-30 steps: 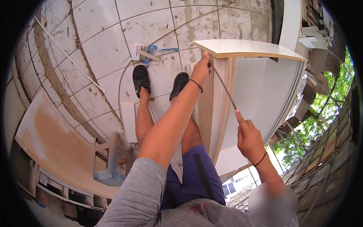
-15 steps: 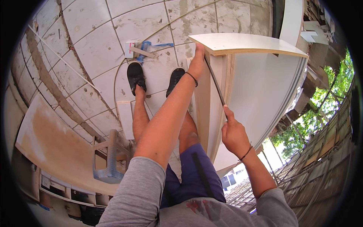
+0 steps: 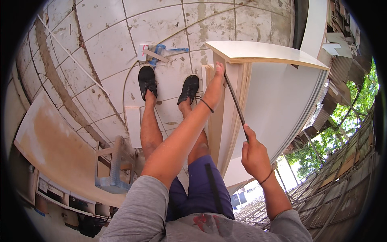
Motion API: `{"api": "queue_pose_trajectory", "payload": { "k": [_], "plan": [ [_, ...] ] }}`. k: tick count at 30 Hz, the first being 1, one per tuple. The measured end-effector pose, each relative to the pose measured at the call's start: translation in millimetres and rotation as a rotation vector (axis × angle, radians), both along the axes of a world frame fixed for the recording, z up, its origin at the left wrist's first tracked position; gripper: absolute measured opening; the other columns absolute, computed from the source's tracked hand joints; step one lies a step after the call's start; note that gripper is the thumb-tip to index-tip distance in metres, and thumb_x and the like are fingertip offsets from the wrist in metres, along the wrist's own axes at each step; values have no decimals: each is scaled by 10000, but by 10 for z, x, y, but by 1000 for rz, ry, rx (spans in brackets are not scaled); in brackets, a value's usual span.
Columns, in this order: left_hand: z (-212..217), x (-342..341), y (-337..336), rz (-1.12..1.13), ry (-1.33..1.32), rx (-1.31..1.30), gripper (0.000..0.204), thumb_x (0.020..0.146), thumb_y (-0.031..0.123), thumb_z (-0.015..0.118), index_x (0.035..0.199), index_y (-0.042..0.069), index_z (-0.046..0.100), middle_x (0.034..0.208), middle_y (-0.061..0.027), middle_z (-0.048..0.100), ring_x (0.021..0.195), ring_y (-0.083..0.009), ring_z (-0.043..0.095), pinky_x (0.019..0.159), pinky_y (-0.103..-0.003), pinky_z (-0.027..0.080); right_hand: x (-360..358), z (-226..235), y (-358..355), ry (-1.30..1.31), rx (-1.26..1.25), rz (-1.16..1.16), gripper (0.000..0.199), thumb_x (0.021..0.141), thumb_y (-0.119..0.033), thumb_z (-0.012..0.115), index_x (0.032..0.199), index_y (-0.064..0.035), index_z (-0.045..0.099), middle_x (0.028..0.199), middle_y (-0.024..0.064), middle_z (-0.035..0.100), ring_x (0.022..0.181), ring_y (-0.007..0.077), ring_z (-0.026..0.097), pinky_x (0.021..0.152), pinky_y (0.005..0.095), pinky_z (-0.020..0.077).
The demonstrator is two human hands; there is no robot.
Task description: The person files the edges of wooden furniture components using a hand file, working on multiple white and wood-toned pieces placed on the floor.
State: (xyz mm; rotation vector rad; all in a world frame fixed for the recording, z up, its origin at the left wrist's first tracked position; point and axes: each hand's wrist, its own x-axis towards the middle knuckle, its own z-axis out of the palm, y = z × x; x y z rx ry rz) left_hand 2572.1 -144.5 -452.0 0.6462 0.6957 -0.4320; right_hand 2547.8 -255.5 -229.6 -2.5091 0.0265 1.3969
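Observation:
A long, thin dark metal file [image 3: 235, 97] slants across the front edges of a white cabinet-like assembly of boards. My right hand [image 3: 256, 156] is wrapped around its near end, the index finger lying along it; the handle is hidden in the grip. At the far end, my left hand [image 3: 215, 84] is closed at the file's tip, with its fingers partly hidden. Just beyond the left hand lies a white panel [image 3: 266, 52] with a bare plywood edge. Raw wooden edges [image 3: 240, 92] run beneath the file, and a large pale panel [image 3: 282, 97] extends to the right.
A plastic stool [image 3: 115, 169] stands at left beside a curved-looking brown-and-white board [image 3: 52, 133]. A white strip of board [image 3: 133, 125], blue plastic scraps [image 3: 157, 52] and a hose [image 3: 128, 76] lie on the tiled floor [image 3: 100, 44] around my feet.
Both hands and the file have shifted together toward me, slightly to the right. The left hand has come back from the white panel's corner. The view has tilted slightly.

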Motion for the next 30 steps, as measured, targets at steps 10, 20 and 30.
{"api": "queue_pose_trajectory", "payload": {
  "k": [10, 20, 30],
  "plan": [
    [-810, 138, -26, -255, 245, 132, 845, 918, 647, 228, 1411, -39, 270, 1478, -191, 258, 1394, -253, 204, 1123, -315, 149, -125, -999, -51, 8, 8, -3, 493, 859, -70, 435, 1339, -59, 326, 663, 269, 573, 629, 461, 556, 622, 539, 435],
    [-148, -273, 60, -116, -2, 228, 781, 965, 564, 226, 1440, -52, 145, 1514, -221, 155, 1411, -297, 150, 1134, -290, 126, 716, 67, 96, 347, 49, 65, 623, 805, -124, 538, 1375, -42, 301, 687, 249, 583, 707, 449, 589, 679, 485, 470],
    [97, -615, -443, -341, -10, 568, 692, 984, 463, 226, 1451, -38, 122, 1533, -217, 43, 1429, -330, 20, 1137, -460, 64, 1671, 350, 414, -167, -286, 1425, 472, 801, -79, 540, 1271, -117, 534, 889, 87, 562, 832, 237, 545, 642, 347, 461]
  ]
}}
